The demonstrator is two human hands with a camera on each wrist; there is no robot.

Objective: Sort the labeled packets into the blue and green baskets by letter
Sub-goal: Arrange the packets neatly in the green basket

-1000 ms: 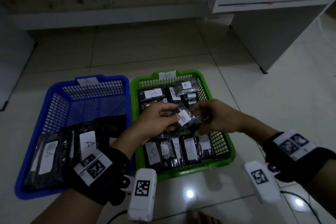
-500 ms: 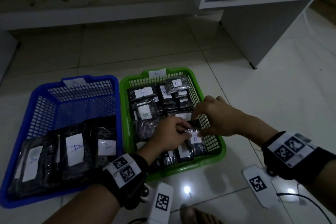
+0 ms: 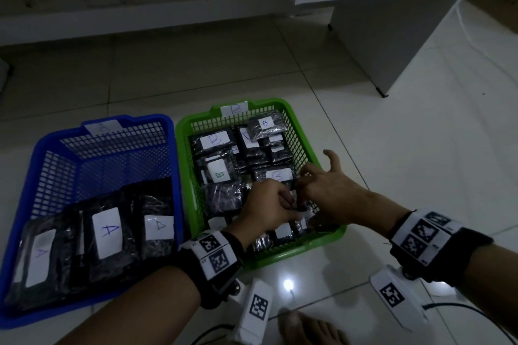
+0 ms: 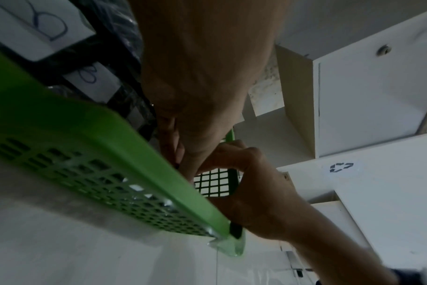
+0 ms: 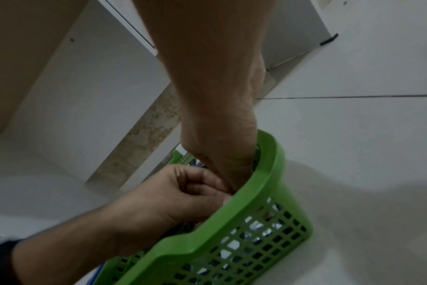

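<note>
- We see a pale glossy tiled floor (image 3: 406,176) carrying everything, with a lamp glare near the bottom; a grey low wall ledge (image 3: 140,17) runs across the top, and a white cabinet (image 3: 392,22) stands at the upper right.
- At the left sits the blue plastic mesh basket (image 3: 56,154), tagged A on its far rim. Black plastic-wrapped packets with white A labels (image 3: 108,230) lie in its near half.
- Touching its right side is the green plastic mesh basket (image 3: 297,249), tagged B, packed with black packets bearing white B labels (image 3: 214,140).
- Our left hand (image 3: 269,207) reaches into the near right part of the green basket, fingers curled; our right hand (image 3: 328,190) meets it there, fingers bent down and thumb stuck out.
- Between the two hands we make out something small and dark, possibly a packet, but the light is poor and the hands cover it, so we cannot tell what either grips.
- Both wrists wear black bands with square-coded white tags, and white coded camera blocks (image 3: 258,308) hang beneath them.
- A bare foot (image 3: 311,328) shows at the bottom edge, right of the left wrist's block.
</note>
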